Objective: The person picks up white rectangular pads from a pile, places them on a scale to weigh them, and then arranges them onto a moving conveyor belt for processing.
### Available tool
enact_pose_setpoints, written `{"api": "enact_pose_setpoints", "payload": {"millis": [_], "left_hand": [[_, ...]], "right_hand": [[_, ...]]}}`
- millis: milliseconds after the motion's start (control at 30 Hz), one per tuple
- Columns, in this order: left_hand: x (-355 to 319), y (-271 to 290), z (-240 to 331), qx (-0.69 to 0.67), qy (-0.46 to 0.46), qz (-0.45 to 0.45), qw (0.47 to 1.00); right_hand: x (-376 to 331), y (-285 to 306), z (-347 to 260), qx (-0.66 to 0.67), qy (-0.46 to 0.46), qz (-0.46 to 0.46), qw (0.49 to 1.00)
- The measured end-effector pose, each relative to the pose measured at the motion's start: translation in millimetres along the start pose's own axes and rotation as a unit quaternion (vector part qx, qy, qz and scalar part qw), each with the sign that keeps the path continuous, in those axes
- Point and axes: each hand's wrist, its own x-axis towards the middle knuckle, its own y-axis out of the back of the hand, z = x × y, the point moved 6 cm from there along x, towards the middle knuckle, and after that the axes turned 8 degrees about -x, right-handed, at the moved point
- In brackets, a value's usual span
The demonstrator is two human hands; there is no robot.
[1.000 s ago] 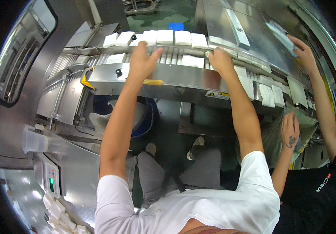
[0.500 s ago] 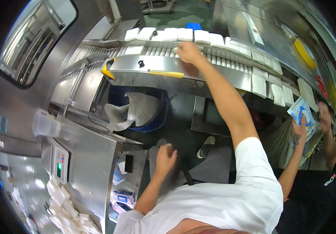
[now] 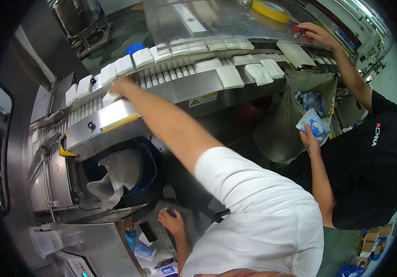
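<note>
My right hand (image 3: 123, 87) reaches over the roller conveyor (image 3: 167, 76). Its blurred fingers are closed on a white folded pad (image 3: 110, 98) lying on the rollers; the fingertips are partly hidden. Behind it, a row of similar white pads (image 3: 124, 65) lines the conveyor's far side. My left hand (image 3: 171, 220) hangs low by my lap, its fingers half curled and apart from the thumb, with nothing clearly in it. Close to it on a lower shelf are a black flat object (image 3: 148, 231) and several soft packets (image 3: 144, 252).
To the right, a co-worker in a black shirt holds a blue-and-white packet (image 3: 317, 127) beside a large bag (image 3: 277, 131). The co-worker's other hand (image 3: 317, 33) is near a red object. A blue bin (image 3: 148, 173) with white sheeting stands under the conveyor. A yellow tape roll (image 3: 271, 11) lies on the machine.
The view has swung right. My right hand has moved left along the conveyor; my left stays low. The co-worker's other hand has moved from near the packet up to the red object.
</note>
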Motion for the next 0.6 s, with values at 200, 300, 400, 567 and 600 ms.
{"api": "enact_pose_setpoints", "payload": {"millis": [200,300,400,567,600], "left_hand": [[7.4,14.0,8.8,0.011,-0.028,0.023,0.999],[6.9,4.7,22.3,-0.018,0.024,0.004,1.0],[19.5,4.4,23.1,-0.007,0.039,0.04,0.998],[11.8,0.6,15.8,0.021,0.095,0.022,0.995],[10.9,1.6,14.1,0.022,0.096,0.025,0.995]], "right_hand": [[-63.9,99.3,20.5,0.297,0.125,-0.042,0.946],[-85.4,155.5,33.3,0.314,0.069,0.001,0.947],[-75.1,158.7,23.8,0.304,0.069,-0.018,0.95],[-73.1,124.6,13.8,0.292,0.066,-0.052,0.953],[-69.5,113.1,11.1,0.297,0.061,-0.051,0.951]]}}
